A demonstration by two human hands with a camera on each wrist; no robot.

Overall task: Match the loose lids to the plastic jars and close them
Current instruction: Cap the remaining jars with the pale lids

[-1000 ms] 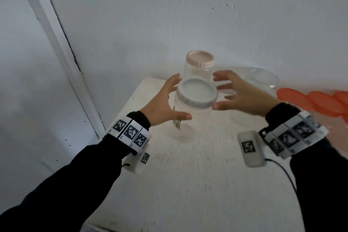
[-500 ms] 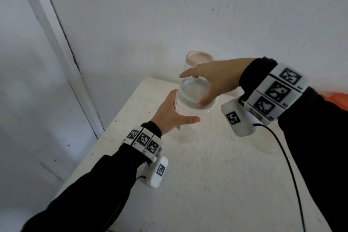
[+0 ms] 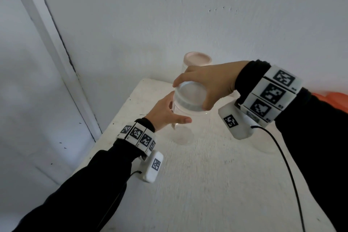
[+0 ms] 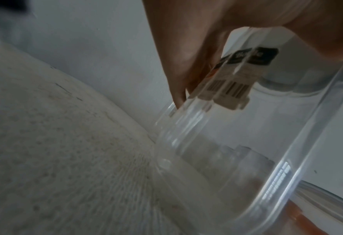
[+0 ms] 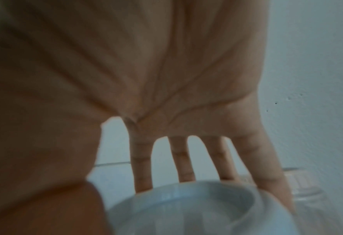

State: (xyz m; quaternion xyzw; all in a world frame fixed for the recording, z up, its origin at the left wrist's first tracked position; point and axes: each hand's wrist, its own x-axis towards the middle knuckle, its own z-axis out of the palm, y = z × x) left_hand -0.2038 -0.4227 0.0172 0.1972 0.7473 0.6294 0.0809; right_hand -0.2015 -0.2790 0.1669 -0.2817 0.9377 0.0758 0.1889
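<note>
A clear plastic jar (image 3: 181, 130) (image 4: 247, 143) with a barcode label (image 4: 229, 85) stands on the white table (image 3: 207, 184). My left hand (image 3: 165, 113) wraps round its side, thumb in front. A grey-white lid (image 3: 190, 95) (image 5: 197, 209) sits on its mouth. My right hand (image 3: 205, 84) reaches over from above and grips the lid's rim with thumb and fingers (image 5: 142, 167). Behind them stands a second jar with a pink lid (image 3: 197, 58), closed.
The wall rises right behind the table and a door frame (image 3: 62, 62) runs down the left. Orange lids (image 3: 333, 98) lie at the far right edge, past my right sleeve. Another clear jar's base (image 3: 267, 147) shows below my right wrist. A cable (image 3: 282, 156) trails from that wrist.
One second ago both hands were open beside the lidded jar. My right hand has swung over the top and taken the lid; my left hand has closed round the jar's body.
</note>
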